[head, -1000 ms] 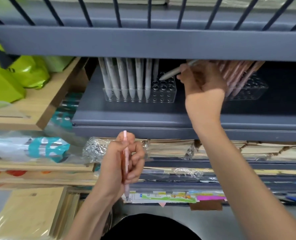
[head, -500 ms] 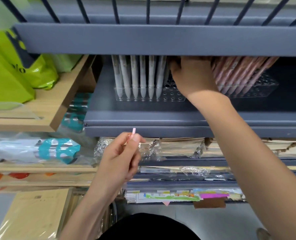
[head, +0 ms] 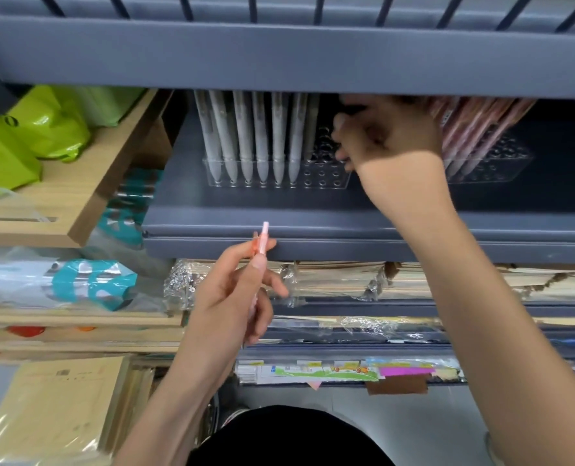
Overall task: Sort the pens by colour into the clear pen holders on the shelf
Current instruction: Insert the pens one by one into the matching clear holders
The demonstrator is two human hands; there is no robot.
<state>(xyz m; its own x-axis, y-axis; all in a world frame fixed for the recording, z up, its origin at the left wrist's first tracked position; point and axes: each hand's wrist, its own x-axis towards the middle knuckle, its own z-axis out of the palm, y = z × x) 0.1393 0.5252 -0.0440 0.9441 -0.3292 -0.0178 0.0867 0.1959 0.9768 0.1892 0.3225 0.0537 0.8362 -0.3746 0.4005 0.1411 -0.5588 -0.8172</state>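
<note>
My left hand [head: 232, 297] holds a pink pen [head: 264, 237] upright in front of the grey shelf's front edge [head: 346, 250]. On that shelf stands a clear pen holder [head: 328, 180] with several white pens [head: 246, 136] in a row. A second clear holder [head: 501, 169] to the right carries several pink pens [head: 474, 129]. Between the two holders, my right hand [head: 387, 139] reaches in with loosely curled fingers by the left holder's right end. No pen shows in it. The upper shelf hides its top.
The upper grey shelf [head: 279, 55] overhangs the holders and hides the pen tops. Green bags [head: 34, 129] lie on a wooden shelf [head: 88, 203] at the left. Wrapped paper stacks [head: 346, 280] and packets fill the lower shelves.
My right hand carried a white pen to the left holder and no longer shows it. My left hand has turned the pink pen, so only its top sticks out above the fingers.
</note>
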